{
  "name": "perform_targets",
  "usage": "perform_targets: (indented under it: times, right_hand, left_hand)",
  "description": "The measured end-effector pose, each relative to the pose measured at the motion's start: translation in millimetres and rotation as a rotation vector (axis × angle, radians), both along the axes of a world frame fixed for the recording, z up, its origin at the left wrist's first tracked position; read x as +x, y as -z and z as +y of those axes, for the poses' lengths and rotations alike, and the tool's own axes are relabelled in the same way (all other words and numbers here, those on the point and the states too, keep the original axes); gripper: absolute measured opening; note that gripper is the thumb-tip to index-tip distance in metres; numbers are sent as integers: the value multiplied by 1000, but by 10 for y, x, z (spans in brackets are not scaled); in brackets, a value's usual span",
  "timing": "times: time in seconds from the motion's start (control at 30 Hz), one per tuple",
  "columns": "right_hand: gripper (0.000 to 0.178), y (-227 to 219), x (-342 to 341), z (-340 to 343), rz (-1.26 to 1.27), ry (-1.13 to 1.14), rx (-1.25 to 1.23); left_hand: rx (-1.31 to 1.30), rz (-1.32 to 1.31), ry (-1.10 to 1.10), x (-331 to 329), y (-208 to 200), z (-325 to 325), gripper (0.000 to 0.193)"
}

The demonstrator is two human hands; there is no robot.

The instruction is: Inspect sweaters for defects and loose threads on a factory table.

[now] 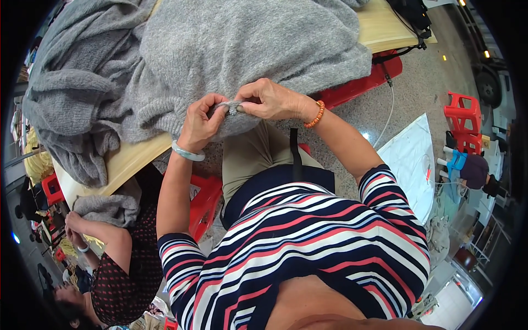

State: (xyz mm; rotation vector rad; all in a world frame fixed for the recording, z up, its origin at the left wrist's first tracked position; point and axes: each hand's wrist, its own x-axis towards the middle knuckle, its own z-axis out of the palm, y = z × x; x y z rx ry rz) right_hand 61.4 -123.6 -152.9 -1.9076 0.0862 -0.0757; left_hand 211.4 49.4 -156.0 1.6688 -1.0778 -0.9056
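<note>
In the centre of the frame, the left hand [201,122] and the right hand [268,100] meet almost fingertip to fingertip. Each has thumb and fingers pinched together on a thin edge of the soft, fuzzy grey knitted garment [242,47]. A small pale patch shows between the fingertips, too small to make out.

The garment spreads in thick folds from the upper left to the top centre, lying over a pale yellow wooden tabletop [382,25], its near edge hanging toward the wearer's lap. A smooth pale-green bangle [188,152] circles the left wrist, and a bracelet of orange beads [315,114] the right.

At the lower left, a co-worker in a dark dotted top [118,291] sits near another grey knitted piece [110,208]. At the right, a white sheet [407,165] lies on the speckled floor [423,82], with red plastic stools [462,113] beyond.
</note>
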Motion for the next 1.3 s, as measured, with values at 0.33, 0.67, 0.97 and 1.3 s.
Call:
perform_targets:
  times: [0.33, 0.67, 0.97, 1.3]
  right_hand:
    - [18, 98, 92, 93, -53, 126, 27]
    - [20, 79, -13, 111, -15, 105, 180]
    - [20, -48, -8, 168, -91, 92, -80]
    - [20, 91, 99, 229, 47, 206, 180]
  left_hand:
    - [17, -42, 10, 96, 40, 30, 10]
    - [6, -165, 16, 15, -65, 12, 12]
    - [28, -92, 68, 63, -21, 50, 10]
    - [-50, 96, 1, 82, 28, 16, 12]
